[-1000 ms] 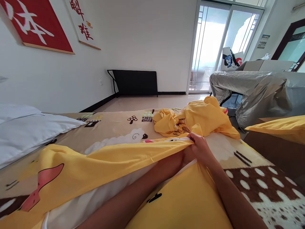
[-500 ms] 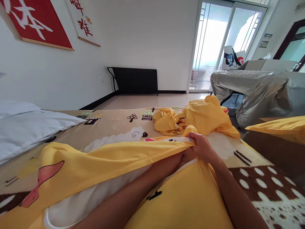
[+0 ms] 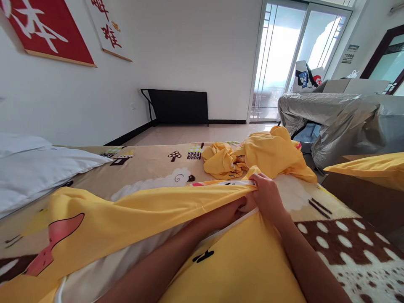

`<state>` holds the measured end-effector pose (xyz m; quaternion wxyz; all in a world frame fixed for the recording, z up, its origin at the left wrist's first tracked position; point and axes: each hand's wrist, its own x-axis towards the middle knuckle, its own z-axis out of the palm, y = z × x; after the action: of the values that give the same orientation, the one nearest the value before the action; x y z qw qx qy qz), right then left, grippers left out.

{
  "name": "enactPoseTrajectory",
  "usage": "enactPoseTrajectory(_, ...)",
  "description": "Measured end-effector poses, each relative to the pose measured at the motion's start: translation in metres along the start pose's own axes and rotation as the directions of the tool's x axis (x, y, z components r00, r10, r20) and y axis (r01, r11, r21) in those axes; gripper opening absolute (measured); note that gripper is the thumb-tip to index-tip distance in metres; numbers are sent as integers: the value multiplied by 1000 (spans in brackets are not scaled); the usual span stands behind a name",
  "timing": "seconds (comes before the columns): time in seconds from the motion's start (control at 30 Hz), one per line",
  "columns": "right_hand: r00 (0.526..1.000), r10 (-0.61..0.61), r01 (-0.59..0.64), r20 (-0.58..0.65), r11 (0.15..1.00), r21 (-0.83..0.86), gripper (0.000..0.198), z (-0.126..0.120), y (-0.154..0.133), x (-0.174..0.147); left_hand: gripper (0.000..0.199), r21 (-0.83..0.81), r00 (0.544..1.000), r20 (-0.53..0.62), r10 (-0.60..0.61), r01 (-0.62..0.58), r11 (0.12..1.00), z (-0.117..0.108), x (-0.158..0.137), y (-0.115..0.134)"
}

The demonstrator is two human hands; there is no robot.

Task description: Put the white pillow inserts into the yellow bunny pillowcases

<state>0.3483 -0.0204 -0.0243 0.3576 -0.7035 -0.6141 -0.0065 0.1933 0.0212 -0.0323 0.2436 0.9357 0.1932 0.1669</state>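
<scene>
A yellow pillowcase (image 3: 246, 256) with a pink beak print and a pale inner side stretches across the front, its long opening spread apart. My right hand (image 3: 267, 192) is closed on the gathered corner at the far end of the opening. My left arm reaches through the opening, and my left hand (image 3: 248, 205) is beside the right one with its fingers curled against the same corner. Cloth and the right hand hide part of the left fingers. Beyond my hands lies a crumpled heap of yellow cloth (image 3: 268, 153).
White pillows (image 3: 57, 166) lie at the left on the patterned bed sheet (image 3: 148, 162). Yellow cloth (image 3: 375, 168) hangs into view at the right above a brown box (image 3: 350, 202). Silver-covered furniture (image 3: 344, 113) stands beyond, and a black folded frame (image 3: 178, 107) leans against the wall.
Both hands stay at the pillowcase corner. My right hand has shifted very slightly, and slightly more of my left fingers shows below it.
</scene>
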Motion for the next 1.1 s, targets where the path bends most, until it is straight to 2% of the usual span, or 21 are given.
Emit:
enactPoseTrajectory(0.07,1000,-8,2,28,982,188,24,1,3,2,24,44,1000,-24,-13,14,999,0,2,-3)
enactPoseTrajectory(0.13,998,11,-27,54,951,309,24,2,5,5,27,21,997,-47,-66,67,998,2,4,-6)
enactPoseTrajectory(0.23,997,12,-37,70,928,371,27,3,8,7,28,-45,980,-75,-184,181,982,6,7,-10)
enactPoseTrajectory(0.3,997,0,-30,76,916,399,29,4,9,8,26,-53,975,-58,-213,210,976,8,8,-12)
enactPoseTrajectory(0.37,997,-14,-21,82,911,412,28,6,11,9,24,-45,986,-13,-166,166,985,8,8,-13)
enactPoseTrajectory(0.43,996,-26,-10,87,920,392,28,7,14,10,23,-54,997,29,-64,66,996,6,8,-12)
enactPoseTrajectory(0.5,994,-39,-2,107,934,357,29,9,18,11,23,-71,997,73,28,-23,997,4,6,-8)
enactPoseTrajectory(0.57,988,-51,0,149,947,322,26,11,23,12,24,-75,993,98,62,-55,996,2,3,-3)
enactPoseTrajectory(0.7,984,-83,42,155,966,254,20,14,27,13,24,-89,995,29,93,-90,992,0,-4,7)
enactPoseTrajectory(0.77,986,-80,34,150,957,289,18,13,26,13,24,-141,993,31,113,-108,984,-1,-5,7)
enactPoseTrajectory(0.8,985,-69,12,160,943,333,16,12,24,13,25,-164,994,47,98,-89,982,-1,-6,7)
enactPoseTrajectory(0.87,977,-41,-59,207,889,453,12,9,19,12,28,-169,998,60,-15,25,985,-2,-5,4)
enactPoseTrajectory(0.93,960,-22,-152,279,795,588,12,6,14,11,30,-143,988,29,-149,152,978,-2,-5,3)
enactPoseTrajectory(0.97,948,-18,-203,319,738,643,13,6,12,10,31,-132,984,5,-178,177,975,-2,-4,3)
enactPoseTrajectory(1.03,927,-15,-277,374,644,713,15,6,10,9,30,-126,989,-31,-145,140,982,-2,-4,6)
enactPoseTrajectory(1.1,931,4,-285,365,634,719,14,8,11,10,29,-123,997,-50,-66,59,991,-3,-4,10)
